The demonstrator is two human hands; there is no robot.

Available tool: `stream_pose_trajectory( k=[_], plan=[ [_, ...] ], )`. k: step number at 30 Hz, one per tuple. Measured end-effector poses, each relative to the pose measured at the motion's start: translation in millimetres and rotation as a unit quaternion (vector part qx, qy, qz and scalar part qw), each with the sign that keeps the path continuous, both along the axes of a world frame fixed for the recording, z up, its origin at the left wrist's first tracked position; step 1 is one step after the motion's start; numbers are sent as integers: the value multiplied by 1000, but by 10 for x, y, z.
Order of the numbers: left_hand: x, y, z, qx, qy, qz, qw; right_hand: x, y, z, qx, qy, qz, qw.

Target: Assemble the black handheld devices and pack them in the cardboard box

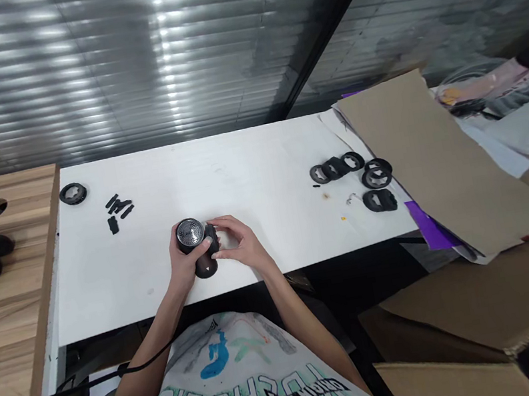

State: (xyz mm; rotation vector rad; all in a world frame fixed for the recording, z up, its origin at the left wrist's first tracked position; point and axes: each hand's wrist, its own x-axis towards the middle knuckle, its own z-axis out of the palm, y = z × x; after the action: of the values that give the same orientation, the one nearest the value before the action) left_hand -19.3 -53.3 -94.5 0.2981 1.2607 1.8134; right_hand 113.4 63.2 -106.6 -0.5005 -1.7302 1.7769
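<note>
A dark fabric shaver (206,266) with a round perforated metal head stands out over the white table, close to its front edge. My left hand (183,265) is wrapped round its left side, the thumb laid across the front. Against the shaver's right side sits a black part (212,234), which looks like one of the loose pieces lying about. My right hand (243,247) grips that part from the right between thumb and fingers. How the part meets the shaver is hidden by the fingers.
Several small black pieces (117,206) and a black ring (73,194) lie at the table's left. More black rings (376,174) lie at the right beside a cardboard sheet (433,156). A wooden surface (17,293) adjoins on the left; an open cardboard box (451,376) stands lower right.
</note>
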Motion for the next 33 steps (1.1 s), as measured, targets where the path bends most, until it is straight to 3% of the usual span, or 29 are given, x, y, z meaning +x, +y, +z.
stream_pose_trajectory(
  k=[5,14,19,33],
  plan=[
    [-13,9,-17,-2,8,-16,1000,-13,-16,30,-18,4,-18,1000],
    [-31,37,5,-18,143,22,989,-19,-13,-36,-49,31,-42,997],
    [-24,19,59,-19,160,31,986,-23,-15,-54,-54,21,-38,998],
    [-56,-13,31,-3,130,20,991,5,-13,-15,-42,19,12,999]
  ],
)
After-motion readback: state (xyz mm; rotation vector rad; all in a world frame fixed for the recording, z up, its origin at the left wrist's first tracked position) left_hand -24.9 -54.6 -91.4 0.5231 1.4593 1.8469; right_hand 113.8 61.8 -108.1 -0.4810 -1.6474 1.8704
